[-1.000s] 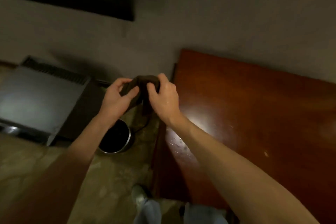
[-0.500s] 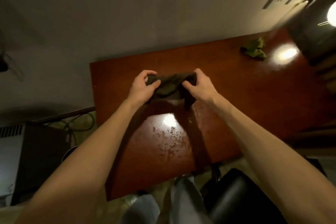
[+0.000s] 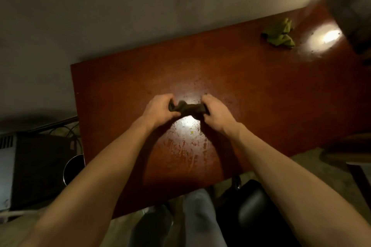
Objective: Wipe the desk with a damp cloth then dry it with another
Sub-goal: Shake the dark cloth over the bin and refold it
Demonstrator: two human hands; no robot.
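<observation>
Gripping a bunched dark cloth [image 3: 187, 108] between them above the desk [image 3: 251, 90], the left hand [image 3: 160, 109] and right hand [image 3: 215, 115] should probably spread it flat before pressing down, while a green cloth [image 3: 279, 35] waits near the far corner.

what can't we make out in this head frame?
- Dark cloth: bunched between left hand and right hand; both ends hidden in the fists, and its dampness is unreadable.
- Blurred dark object at the top right: motion-smeared and cut by the edge, unidentifiable.
- Desk: right end leaves the frame; glare washes out the surface near the green cloth.
- Round metal rim on the floor: largely hidden behind the desk edge and left forearm.
</observation>
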